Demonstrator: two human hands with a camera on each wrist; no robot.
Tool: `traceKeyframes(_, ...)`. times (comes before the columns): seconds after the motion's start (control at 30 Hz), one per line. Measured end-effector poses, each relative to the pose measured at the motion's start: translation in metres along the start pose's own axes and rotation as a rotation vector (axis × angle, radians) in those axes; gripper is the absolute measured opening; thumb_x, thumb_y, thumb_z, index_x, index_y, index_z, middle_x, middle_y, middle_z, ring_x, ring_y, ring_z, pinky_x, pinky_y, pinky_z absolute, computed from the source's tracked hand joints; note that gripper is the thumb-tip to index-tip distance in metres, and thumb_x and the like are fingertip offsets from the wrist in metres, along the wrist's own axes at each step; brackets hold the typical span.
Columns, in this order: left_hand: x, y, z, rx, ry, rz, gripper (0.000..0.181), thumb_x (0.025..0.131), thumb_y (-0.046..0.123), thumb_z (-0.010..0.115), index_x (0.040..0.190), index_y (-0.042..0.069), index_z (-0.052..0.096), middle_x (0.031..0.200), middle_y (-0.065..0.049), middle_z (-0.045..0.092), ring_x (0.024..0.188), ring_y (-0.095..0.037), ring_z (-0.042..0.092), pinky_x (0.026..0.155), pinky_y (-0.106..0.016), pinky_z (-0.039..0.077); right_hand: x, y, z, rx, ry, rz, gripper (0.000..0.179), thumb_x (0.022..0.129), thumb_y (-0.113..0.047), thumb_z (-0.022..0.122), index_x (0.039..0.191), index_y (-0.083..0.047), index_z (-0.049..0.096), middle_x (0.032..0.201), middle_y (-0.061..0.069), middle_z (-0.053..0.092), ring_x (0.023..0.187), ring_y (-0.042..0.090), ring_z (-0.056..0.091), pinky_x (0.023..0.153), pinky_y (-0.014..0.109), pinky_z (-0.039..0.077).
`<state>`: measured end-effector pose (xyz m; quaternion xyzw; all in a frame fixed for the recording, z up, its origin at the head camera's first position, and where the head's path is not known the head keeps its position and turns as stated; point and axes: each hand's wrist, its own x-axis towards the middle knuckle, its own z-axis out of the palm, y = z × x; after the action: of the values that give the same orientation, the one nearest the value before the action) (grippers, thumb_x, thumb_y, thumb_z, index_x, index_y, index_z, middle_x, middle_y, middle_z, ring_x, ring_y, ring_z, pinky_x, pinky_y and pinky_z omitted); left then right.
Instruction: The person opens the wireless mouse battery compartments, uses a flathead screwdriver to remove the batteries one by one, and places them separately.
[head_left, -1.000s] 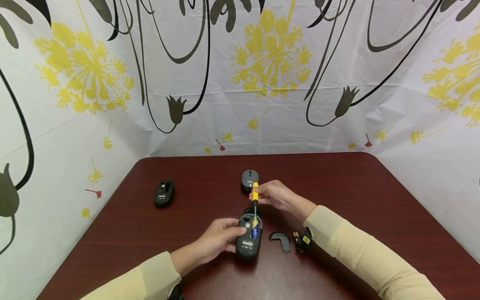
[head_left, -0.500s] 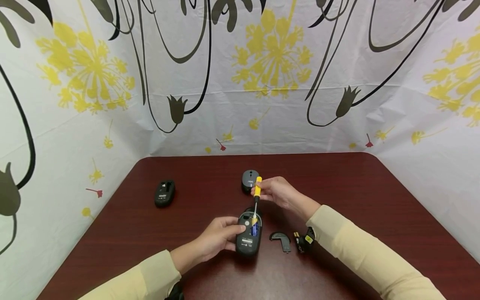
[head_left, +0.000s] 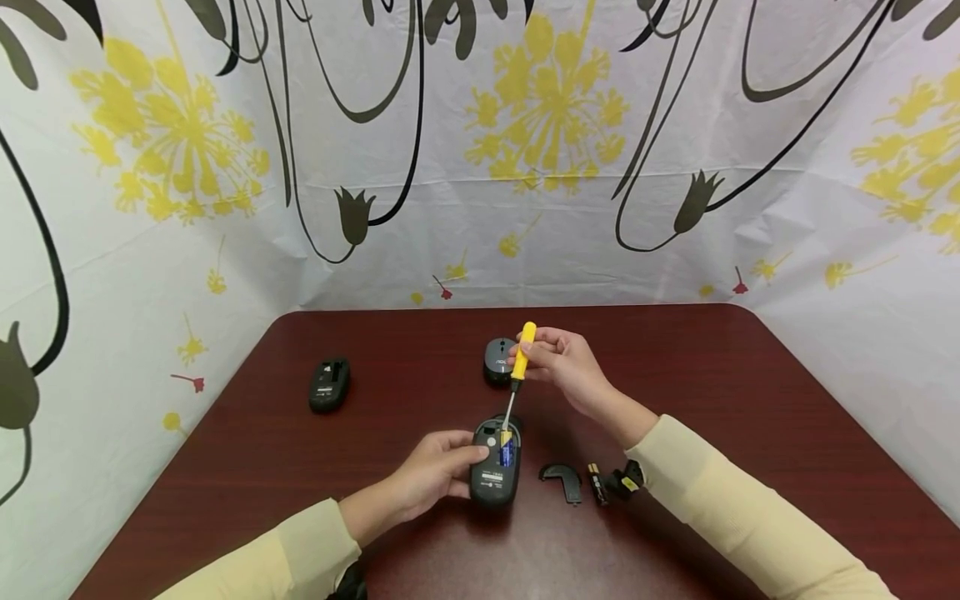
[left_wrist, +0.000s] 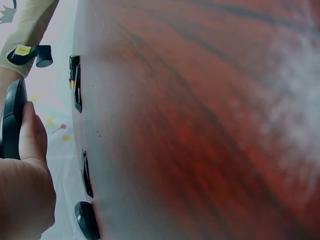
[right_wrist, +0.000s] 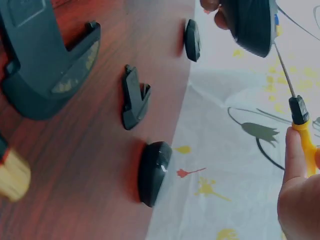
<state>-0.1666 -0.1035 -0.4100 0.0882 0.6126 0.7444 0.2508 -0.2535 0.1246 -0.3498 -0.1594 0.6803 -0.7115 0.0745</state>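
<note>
My left hand (head_left: 435,468) grips a dark computer mouse (head_left: 492,483), its underside turned toward me, thumb along its edge. The battery slot is uncovered, and a blue and yellow battery (head_left: 507,452) sits in it. My right hand (head_left: 568,367) holds a screwdriver (head_left: 522,357) by its yellow handle, which leans to the right. Its thin metal shaft reaches down to the battery's upper end. In the right wrist view the screwdriver shaft (right_wrist: 285,72) meets the slot side of the mouse (right_wrist: 247,25), seen edge-on.
A black battery cover (head_left: 564,483) and a loose black battery (head_left: 597,485) lie right of the held mouse. A grey mouse (head_left: 497,362) stands behind; an overturned black mouse (head_left: 328,386) lies left. Another cover (right_wrist: 134,100) shows in the right wrist view. A patterned cloth (head_left: 465,217) hangs behind the table.
My right hand has moved up and to the right, and the screwdriver leans more. Its tip stays at the battery's end. The held mouse has shifted slightly left.
</note>
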Motion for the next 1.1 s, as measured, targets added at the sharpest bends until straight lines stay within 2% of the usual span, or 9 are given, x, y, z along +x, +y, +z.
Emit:
traceKeyframes(0.17, 0.000, -0.001, -0.001, -0.009, 0.001, -0.008, 0.045, 0.096, 0.014, 0.059, 0.130, -0.013, 0.048, 0.110, -0.021, 0.065, 0.091, -0.027, 0.068, 0.074, -0.040, 0.058, -0.005, -0.006, 0.002, -0.037, -0.065, -0.130, 0.035, 0.096, -0.018, 0.063, 0.121, 0.005, 0.056, 0.113, 0.033, 0.061, 0.100, 0.034, 0.065, 0.085, 0.046, 0.054)
traceKeyframes(0.27, 0.000, 0.000, -0.001, -0.014, 0.002, -0.011, 0.046, 0.096, 0.014, 0.059, 0.131, -0.013, 0.048, 0.112, -0.021, 0.065, 0.092, -0.027, 0.067, 0.075, -0.040, 0.058, -0.006, -0.008, 0.003, -0.058, -0.071, -0.146, 0.039, 0.096, -0.019, 0.063, 0.122, 0.009, 0.054, 0.112, 0.032, 0.062, 0.098, 0.028, 0.067, 0.084, 0.045, 0.055)
traceKeyframes(0.37, 0.000, 0.000, -0.001, -0.015, 0.006, -0.016, 0.046, 0.096, 0.014, 0.059, 0.131, -0.013, 0.048, 0.112, -0.021, 0.065, 0.093, -0.027, 0.067, 0.075, -0.041, 0.058, -0.005, -0.007, 0.002, -0.054, -0.047, -0.087, 0.039, 0.097, -0.017, 0.061, 0.124, 0.010, 0.053, 0.114, 0.031, 0.062, 0.103, 0.032, 0.065, 0.085, 0.043, 0.055)
traceKeyframes(0.47, 0.000, 0.000, -0.002, -0.015, 0.006, -0.023, 0.045, 0.096, 0.014, 0.060, 0.131, -0.013, 0.049, 0.112, -0.021, 0.065, 0.093, -0.028, 0.067, 0.076, -0.041, 0.058, -0.003, -0.003, 0.001, -0.020, -0.005, 0.024, 0.037, 0.098, -0.015, 0.059, 0.125, 0.009, 0.053, 0.117, 0.030, 0.061, 0.109, 0.037, 0.061, 0.084, 0.038, 0.055)
traceKeyframes(0.6, 0.000, -0.001, -0.002, -0.018, 0.004, -0.030, 0.045, 0.096, 0.015, 0.060, 0.130, -0.012, 0.049, 0.112, -0.021, 0.065, 0.094, -0.028, 0.067, 0.076, -0.042, 0.057, -0.001, 0.003, -0.001, 0.059, 0.060, 0.176, 0.036, 0.099, -0.013, 0.057, 0.127, 0.010, 0.052, 0.118, 0.028, 0.062, 0.109, 0.032, 0.063, 0.084, 0.033, 0.055)
traceKeyframes(0.73, 0.000, 0.000, -0.001, -0.015, 0.003, -0.027, 0.045, 0.096, 0.015, 0.060, 0.130, -0.012, 0.050, 0.111, -0.021, 0.065, 0.093, -0.028, 0.068, 0.076, -0.041, 0.058, 0.001, 0.009, -0.002, 0.119, 0.097, 0.272, 0.035, 0.100, -0.011, 0.056, 0.127, 0.011, 0.051, 0.115, 0.024, 0.064, 0.107, 0.028, 0.064, 0.088, 0.035, 0.051)
traceKeyframes(0.93, 0.000, -0.001, 0.000, -0.016, -0.008, -0.019, 0.045, 0.096, 0.014, 0.059, 0.130, -0.013, 0.049, 0.109, -0.020, 0.066, 0.091, -0.027, 0.068, 0.075, -0.041, 0.058, 0.002, 0.014, -0.003, 0.126, 0.110, 0.332, 0.035, 0.100, -0.010, 0.055, 0.127, 0.012, 0.051, 0.098, 0.012, 0.070, 0.096, 0.021, 0.067, 0.087, 0.034, 0.052)
traceKeyframes(1.1, 0.000, -0.001, 0.000, -0.015, -0.010, -0.020, 0.044, 0.096, 0.014, 0.059, 0.130, -0.012, 0.049, 0.109, -0.020, 0.066, 0.091, -0.026, 0.068, 0.075, -0.041, 0.058, 0.003, 0.014, -0.002, 0.125, 0.111, 0.334, 0.035, 0.099, -0.011, 0.056, 0.126, 0.012, 0.052, 0.097, 0.011, 0.070, 0.093, 0.019, 0.068, 0.085, 0.033, 0.053)
